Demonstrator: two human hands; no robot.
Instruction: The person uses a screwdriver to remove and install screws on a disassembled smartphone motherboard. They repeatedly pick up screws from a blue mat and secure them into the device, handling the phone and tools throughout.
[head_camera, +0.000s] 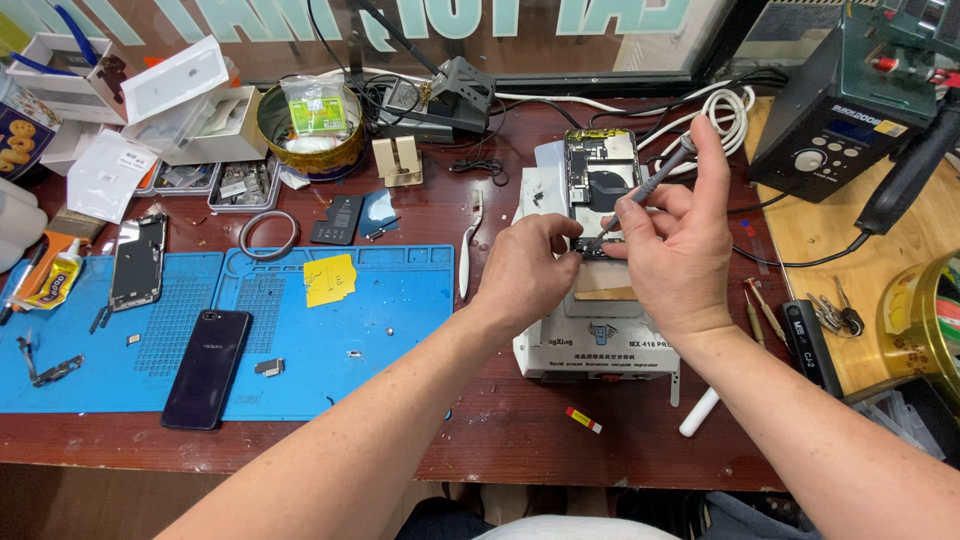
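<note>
Blue mat lies left; right hand grips screwdriver, left hand pinches opened phone.

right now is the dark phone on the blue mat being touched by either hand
No, the dark phone lies alone on the blue mat, while both hands work at the opened phone.

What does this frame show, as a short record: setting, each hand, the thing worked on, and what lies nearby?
setting: cluttered red-brown workbench with a blue work mat
right hand: pinches a slim grey screwdriver, tip down on the phone
left hand: fingers at the lower edge of the opened phone
support: the phone lies on a white box-shaped machine
nearby: dark phone on the mat; white tweezers beside the machine
</note>
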